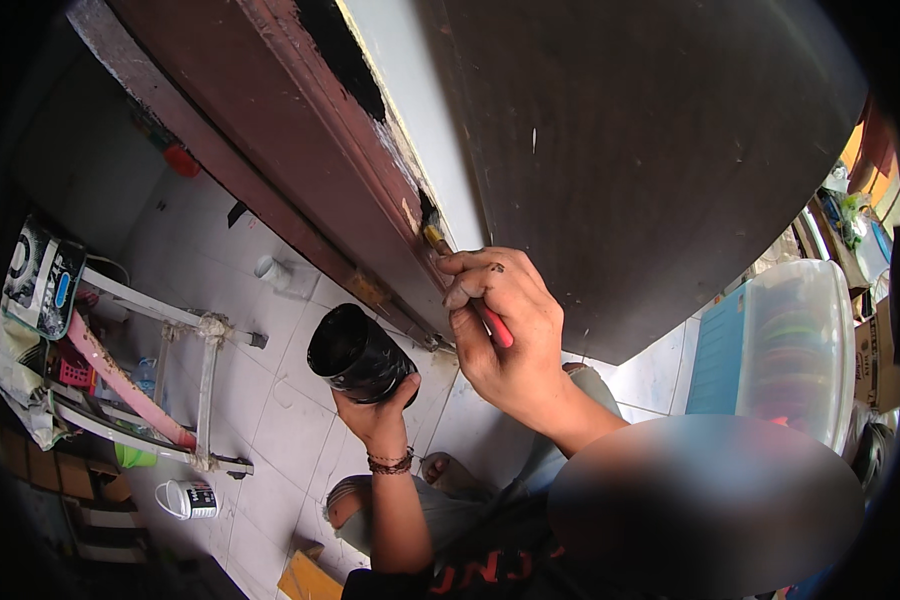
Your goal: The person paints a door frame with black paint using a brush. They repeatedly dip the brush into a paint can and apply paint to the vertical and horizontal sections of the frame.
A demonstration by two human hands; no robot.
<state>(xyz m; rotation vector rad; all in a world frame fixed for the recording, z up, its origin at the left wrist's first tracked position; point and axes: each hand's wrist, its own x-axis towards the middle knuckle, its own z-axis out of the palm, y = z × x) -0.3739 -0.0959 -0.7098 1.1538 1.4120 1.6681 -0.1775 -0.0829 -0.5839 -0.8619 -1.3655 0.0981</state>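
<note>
My left hand (378, 415) is wrapped round the base of a black cup-like container (355, 360), its open mouth tilted up and dark inside. Higher and to the right, my right hand (515, 325) pinches a small paintbrush with a red handle (498, 326). The brush's yellowish ferrule points up-left at the edge of a reddish-brown door frame (300, 120). Its bristles seem to touch a dark patch there, though the tip is hard to make out. Black paint (342, 60) covers part of the frame's edge further up. Dark smudges mark my right fingers.
A dark brown door panel (660, 150) stands right of the frame. On the left is a paint-spattered stepladder (205, 390) with things on it. A white pail (187, 499) and a clear cup (270, 269) are on the tiled floor (280, 430). A translucent storage box (790, 340) stands at right.
</note>
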